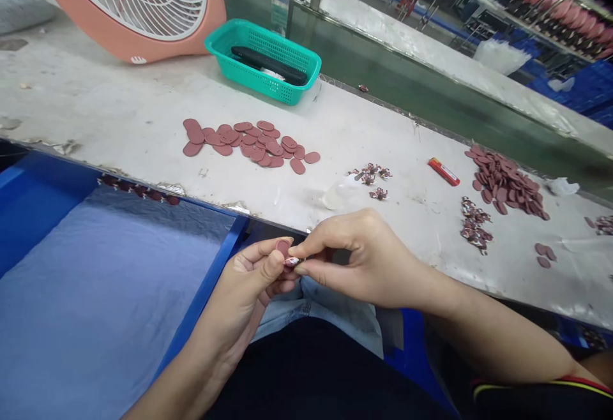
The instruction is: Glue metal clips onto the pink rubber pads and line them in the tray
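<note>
My left hand (249,286) and my right hand (357,257) meet just below the table's front edge, above my lap. Between the fingertips of both hands is pinched a small reddish oval piece (283,247) together with a tiny patterned bit (292,260). Both hands are closed in a pinch. On the table lies a spread of reddish oval pieces (253,143) to the left. A denser heap of the same ovals (507,180) lies at the right. Small patterned bits (371,176) and another cluster of them (475,225) sit between the two.
A teal basket (263,59) holding a long dark object stands at the back by a pink fan (138,5). A red lighter (443,172) lies near the right heap. A blue bin lined with plastic (96,279) sits at my left. A green conveyor (431,88) runs behind.
</note>
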Demonstrator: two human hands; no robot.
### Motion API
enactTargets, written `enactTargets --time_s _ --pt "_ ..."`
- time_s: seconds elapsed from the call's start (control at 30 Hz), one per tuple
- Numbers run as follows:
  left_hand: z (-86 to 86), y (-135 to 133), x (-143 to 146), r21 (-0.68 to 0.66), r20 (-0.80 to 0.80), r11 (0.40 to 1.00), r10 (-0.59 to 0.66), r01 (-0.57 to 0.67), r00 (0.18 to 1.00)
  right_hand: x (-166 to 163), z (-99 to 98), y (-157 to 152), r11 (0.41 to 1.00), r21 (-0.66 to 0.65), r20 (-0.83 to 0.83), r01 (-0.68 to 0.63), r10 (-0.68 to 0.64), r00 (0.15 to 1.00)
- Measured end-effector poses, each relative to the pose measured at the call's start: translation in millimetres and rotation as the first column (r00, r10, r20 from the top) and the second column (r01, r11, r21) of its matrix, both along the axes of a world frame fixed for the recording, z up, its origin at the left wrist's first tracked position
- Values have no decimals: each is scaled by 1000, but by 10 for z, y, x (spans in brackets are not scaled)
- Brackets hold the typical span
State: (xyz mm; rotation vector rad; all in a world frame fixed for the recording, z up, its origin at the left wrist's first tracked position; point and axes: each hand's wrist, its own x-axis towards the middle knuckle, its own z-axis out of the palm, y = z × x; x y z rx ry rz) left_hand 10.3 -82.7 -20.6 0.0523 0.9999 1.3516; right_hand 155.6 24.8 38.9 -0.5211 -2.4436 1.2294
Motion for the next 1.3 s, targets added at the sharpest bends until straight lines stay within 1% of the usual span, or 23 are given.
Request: enactTargets --time_s 0.3,0.4,0.5,0.57,0.63,0.73,0.83,1.0,1.13,1.23,1.27,1.3 --pt "-18 -25 -4 10 12 1000 10 -10 1000 -28 43 20 1000 16 42 -17 16 999" --pt "-38 -39 -11 5 40 1000 18 -18 999 -48 57 11 999 20 61 -32 31 998" --pt "-52 -75 -29 12 84 1000 0 -1 996 -44 76 -7 998 37 77 -56 53 996" --pt "-61 -105 -50 15 122 1000 -1 0 992 -23 76 -19 996 65 63 -58 54 997" --pt "-72 -131 -75 2 162 1000 -3 2 987 4 61 -31 996 86 27 -27 25 999" --pt "-94 -149 -111 -1 206 1000 -21 21 978 26 18 -57 997 71 -40 31 -28 999" --pt "-110 -144 -129 23 221 999 -32 27 975 3 -28 -93 997 53 -72 50 -46 996" --pt "-105 -128 -129 65 208 996 -67 55 976 -66 -100 -148 999 18 -101 46 -44 994" --pt "-81 -108 -127 55 173 997 -56 47 983 -90 -165 -166 997 -19 -107 77 -78 991" --pt "-60 -99 -128 39 96 998 -53 49 994 -122 -238 -182 990 33 -209 134 -124 970" --pt "-60 -107 -130 36 45 999 -28 26 999 -142 -270 -194 984 66 -254 165 -143 956" --pt "-66 -123 -133 40 -27 999 30 -29 999 -168 -308 -210 973 107 -297 205 -165 940"
